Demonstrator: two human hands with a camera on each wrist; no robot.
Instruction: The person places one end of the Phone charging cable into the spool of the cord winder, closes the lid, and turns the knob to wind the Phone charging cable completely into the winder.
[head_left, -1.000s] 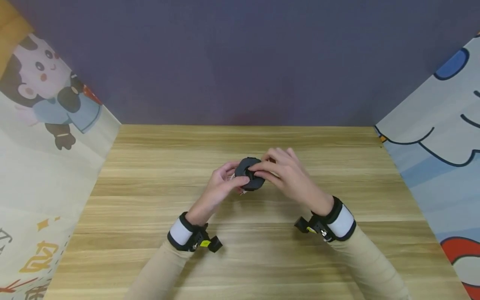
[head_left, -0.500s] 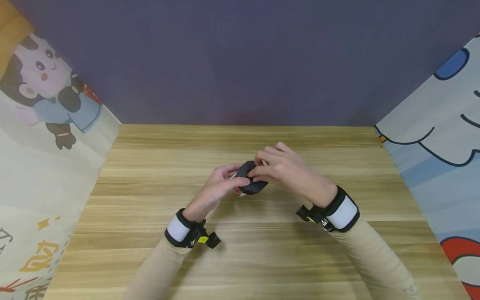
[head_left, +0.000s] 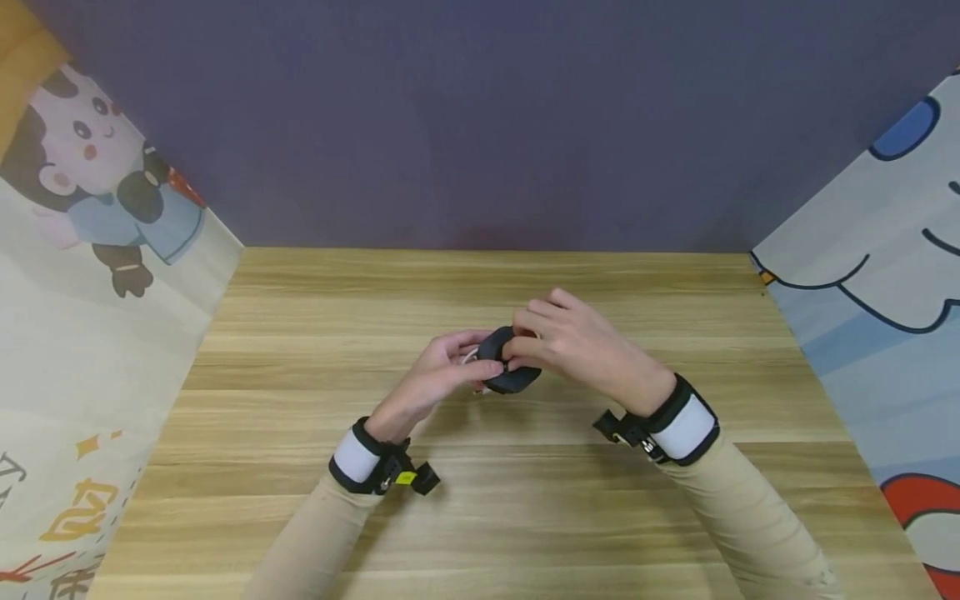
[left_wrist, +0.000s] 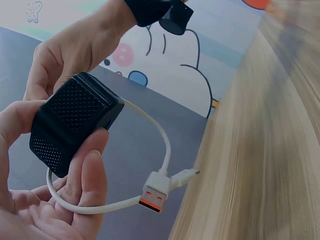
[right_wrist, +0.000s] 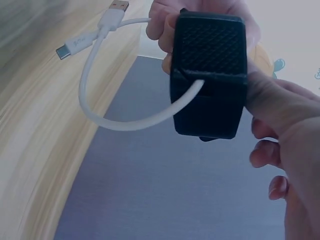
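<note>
A black round cable winder point(head_left: 517, 382) with ribbed side walls is held above the table between both hands. My left hand point(head_left: 442, 371) grips its left side, thumb on the upper face and fingers beneath. With thumb and index finger, my right hand point(head_left: 577, 346) pinches the winder near its centre; the fingertips are partly hidden. A white USB cable point(left_wrist: 100, 207) comes out of the winder at both ends and loops beside it. Its USB-A plug point(left_wrist: 156, 190) and USB-C plug point(left_wrist: 185, 177) hang together, clear of the left fingers.
The wood-grain table point(head_left: 480, 517) lies below both hands. A dark blue-grey panel point(head_left: 480, 125) rises behind its back edge, with cartoon-printed walls to the left point(head_left: 90, 333) and right point(head_left: 885, 333). Both wrists carry strapped-on cameras.
The winder has tilted from showing its ring face to a more edge-on view and shifted slightly right and nearer. My right fingers have curled in further over its centre.
</note>
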